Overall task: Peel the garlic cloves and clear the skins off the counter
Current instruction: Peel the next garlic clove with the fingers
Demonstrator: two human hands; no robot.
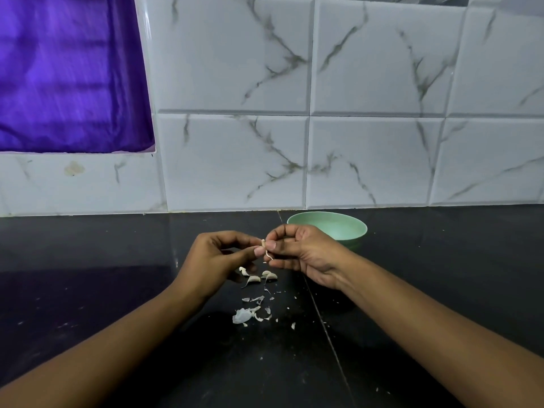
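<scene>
Over the glossy black stone counter (117, 260), in the head view, both hands meet just above the surface, probably so that whatever comes off drops onto one patch. The left hand (215, 257) pinches a small pale garlic clove (263, 244) between thumb and forefinger, its other fingers curled loosely under. The right hand (309, 254) pinches the same clove from the other side with thumb and forefinger tips, and a thin curl of skin hangs below the pinch. Just below the hands lie a few loose garlic cloves (254, 279), within easy reach, and nearer the person a scatter of papery white skins (244, 315), not yet cleared. A pale green round bowl (344, 228) stands behind the right hand, near the grey-veined white tiled wall (235, 160), likely for peeled cloves; its contents cannot be seen.
</scene>
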